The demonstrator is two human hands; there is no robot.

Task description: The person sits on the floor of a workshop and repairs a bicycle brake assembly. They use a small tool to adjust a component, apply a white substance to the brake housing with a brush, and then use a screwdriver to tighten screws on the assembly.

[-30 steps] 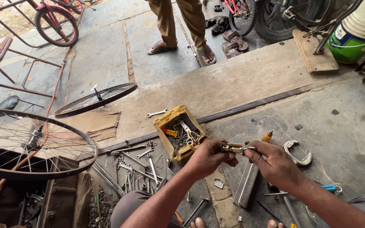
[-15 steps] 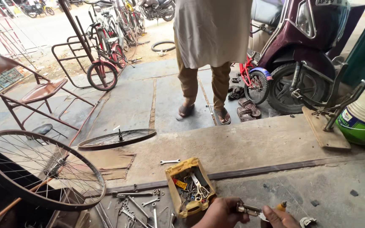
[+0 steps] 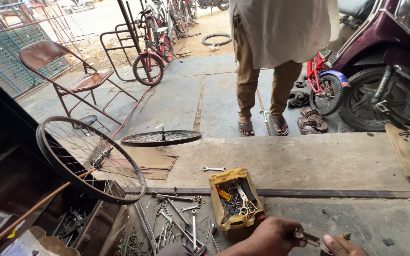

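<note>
At the bottom edge of the head view, my left hand (image 3: 270, 237) grips a small brass-coloured metal part (image 3: 305, 236). Only the fingertips of my right hand (image 3: 341, 246) show, touching the other end of that part; the rest is cut off by the frame. Just left of my hands sits a yellow box (image 3: 220, 180) full of small tools and scissors. Wrenches and spanners (image 3: 181, 218) lie scattered on the floor beside it.
A spoked bicycle wheel (image 3: 88, 159) stands upright at left; another wheel (image 3: 161, 138) lies flat on the step. A person in sandals (image 3: 262, 71) stands ahead. A folding chair (image 3: 79, 78), a small red bicycle (image 3: 150, 64), a maroon scooter (image 3: 385, 71) and loose sandals (image 3: 312, 121) surround the step.
The camera has tilted up, so my hands have slid to the bottom edge of the view. The standing person and the street have come into sight. My hands stay on the metal part.
</note>
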